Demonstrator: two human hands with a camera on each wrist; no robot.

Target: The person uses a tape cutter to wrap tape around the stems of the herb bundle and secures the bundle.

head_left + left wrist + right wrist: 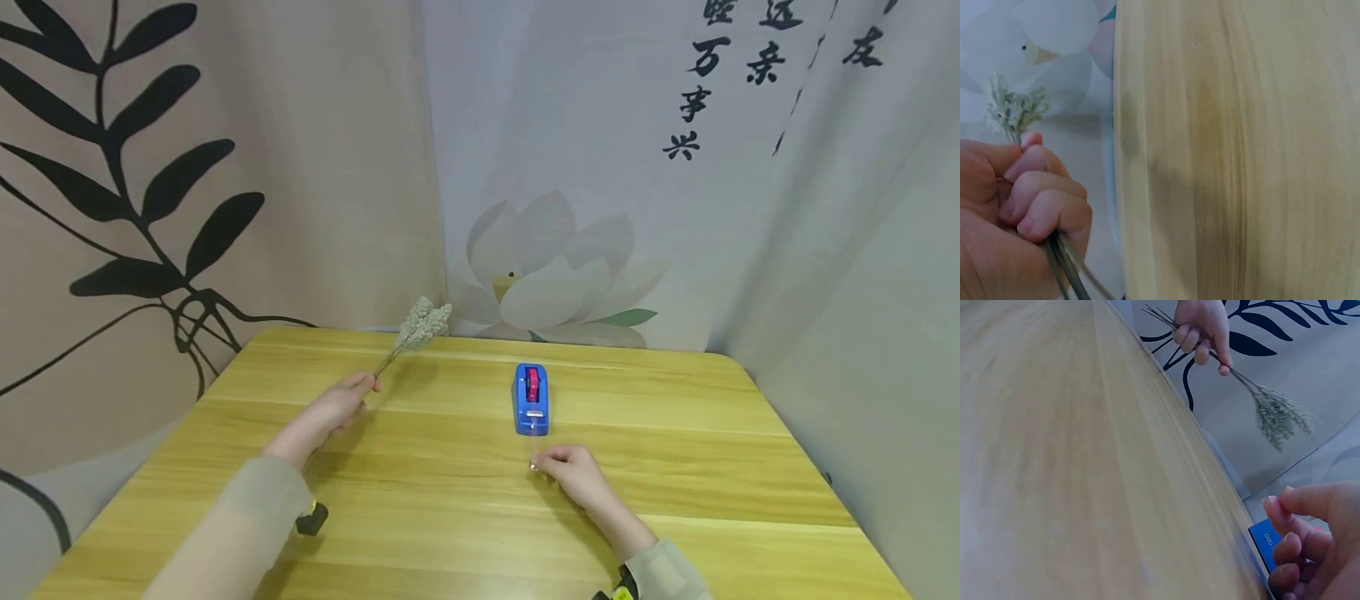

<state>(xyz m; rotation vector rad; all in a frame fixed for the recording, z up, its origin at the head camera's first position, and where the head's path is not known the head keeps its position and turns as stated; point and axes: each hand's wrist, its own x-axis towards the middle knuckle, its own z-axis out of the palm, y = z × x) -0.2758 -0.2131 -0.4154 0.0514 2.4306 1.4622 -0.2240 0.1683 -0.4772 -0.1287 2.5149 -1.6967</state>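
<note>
My left hand (341, 410) grips a small bunch of pale green dried flowers (422, 323) by the stems, above the left part of the table. The left wrist view shows the fingers curled round the thin stems (1067, 265), whose lower ends stick out below the fist. A blue tape dispenser (532, 407) with a pink core stands on the table near the middle. Just in front of it, my right hand (573, 473) pinches the end of a clear tape strip (535, 447) between thumb and forefinger. The strip runs back to the dispenser.
The wooden table (420, 517) has rounded far corners. Behind it hangs a pale curtain (360, 167) printed with dark leaves, a lotus and writing. Another light curtain (862, 275) lies along the right side. Both wrists wear dark straps.
</note>
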